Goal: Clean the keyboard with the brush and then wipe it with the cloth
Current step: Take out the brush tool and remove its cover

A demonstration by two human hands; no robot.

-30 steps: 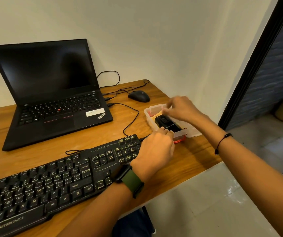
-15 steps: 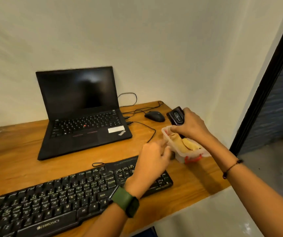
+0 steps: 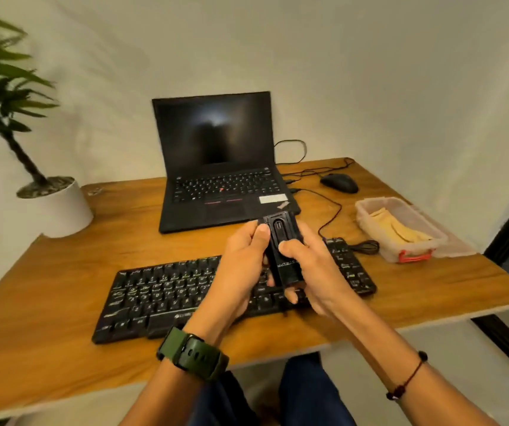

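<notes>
Head view: both hands hold black brush case, lettering unreadable.

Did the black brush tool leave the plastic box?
Yes. The black brush tool was in the plastic box earlier; now both hands hold it above the keyboard, left of the box.

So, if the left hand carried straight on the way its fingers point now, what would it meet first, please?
Probably the laptop: the left hand, gripping the black brush above the keyboard, points away toward it, though depth is unclear.
</notes>
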